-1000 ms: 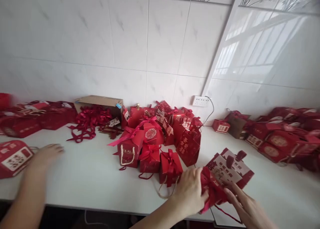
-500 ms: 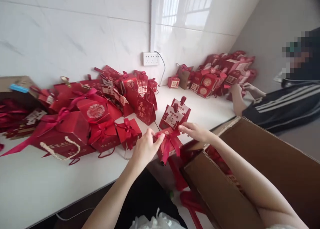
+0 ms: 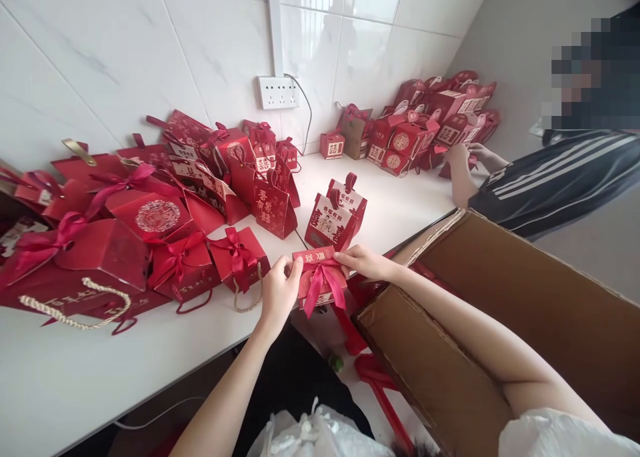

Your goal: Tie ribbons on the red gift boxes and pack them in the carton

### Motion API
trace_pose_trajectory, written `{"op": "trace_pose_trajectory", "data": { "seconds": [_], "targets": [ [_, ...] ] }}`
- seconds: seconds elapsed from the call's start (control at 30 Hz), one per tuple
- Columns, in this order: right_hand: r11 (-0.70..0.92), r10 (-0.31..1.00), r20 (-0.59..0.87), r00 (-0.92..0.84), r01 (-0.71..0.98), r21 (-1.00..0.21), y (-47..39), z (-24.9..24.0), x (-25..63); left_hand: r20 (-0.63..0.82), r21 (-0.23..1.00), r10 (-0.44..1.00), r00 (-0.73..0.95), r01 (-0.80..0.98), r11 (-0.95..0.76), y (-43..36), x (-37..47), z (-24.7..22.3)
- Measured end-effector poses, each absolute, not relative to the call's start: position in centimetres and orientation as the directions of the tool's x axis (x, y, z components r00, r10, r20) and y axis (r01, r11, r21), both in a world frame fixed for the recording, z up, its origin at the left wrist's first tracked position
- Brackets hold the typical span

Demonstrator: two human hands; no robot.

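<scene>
Between my hands, at the front edge of the white table, is a small red gift box [image 3: 320, 285] with a pink-red ribbon bow. My left hand [image 3: 281, 285] grips its left side, thumb on the top. The fingers of my right hand [image 3: 361, 262] pinch its upper right corner. Just behind it stand two red-and-white boxes [image 3: 329, 225] with loop handles, one behind the other. To the left of my left hand is a red box with a bow and a rope handle [image 3: 243, 260].
Many red gift boxes [image 3: 157, 216] crowd the table [image 3: 200, 350] at left. More are piled [image 3: 405, 144] at the back right, where another person's hands [image 3: 463, 167] work. An open cardboard box [image 3: 525, 297] stands at right. A socket strip [image 3: 279, 92] is on the wall.
The view has shifted. The held box is now turned with its top and bow facing me, and my right hand has closed on its upper right corner.
</scene>
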State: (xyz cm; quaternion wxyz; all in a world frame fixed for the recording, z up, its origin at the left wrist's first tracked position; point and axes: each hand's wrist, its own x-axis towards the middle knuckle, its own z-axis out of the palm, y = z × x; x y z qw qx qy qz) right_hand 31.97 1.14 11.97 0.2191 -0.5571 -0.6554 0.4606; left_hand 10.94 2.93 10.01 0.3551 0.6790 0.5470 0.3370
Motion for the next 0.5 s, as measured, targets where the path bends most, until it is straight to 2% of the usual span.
{"op": "trace_pose_trajectory", "data": {
  "seconds": [0.07, 0.13, 0.23, 0.33, 0.37, 0.43, 0.5],
  "targets": [
    [-0.096, 0.894, -0.327, -0.306, 0.582, -0.808, 0.9, 12.7, 32.5, 0.057, 0.868, 0.983, 0.174, 0.478, -0.135, 2.9, 10.9, 9.9],
    [-0.081, 0.911, -0.337, -0.239, 0.697, -0.712, 0.4, 13.8, 32.6, 0.045, 0.884, 0.981, 0.186, 0.45, -0.126, 3.0, 10.8, 9.9],
    [0.09, 0.976, -0.121, -0.181, 0.841, -0.534, -0.8, 15.2, 31.5, 0.02, 0.909, 0.977, 0.211, 0.404, -0.105, 3.1, 10.6, 9.9],
    [0.325, 0.936, 0.015, -0.353, 0.844, -0.427, -1.1, 15.1, 29.6, 0.019, 0.916, 0.972, 0.233, 0.386, -0.11, 3.0, 10.4, 9.6],
    [0.372, 0.917, 0.024, -0.397, 0.834, -0.407, -1.0, 14.7, 29.1, 0.071, 0.909, 0.974, 0.217, 0.389, -0.153, 2.8, 10.2, 9.5],
    [0.375, 0.913, 0.015, -0.407, 0.825, -0.424, -0.6, 14.2, 28.8, 0.331, 0.854, 0.93, 0.156, 0.369, -0.366, 2.3, 9.6, 9.8],
    [0.283, 0.939, -0.006, -0.343, 0.787, -0.549, -0.4, 14.2, 29.5, 0.687, 0.671, 0.72, 0.099, 0.294, -0.681, 1.5, 8.7, 10.6]
  ]
}}
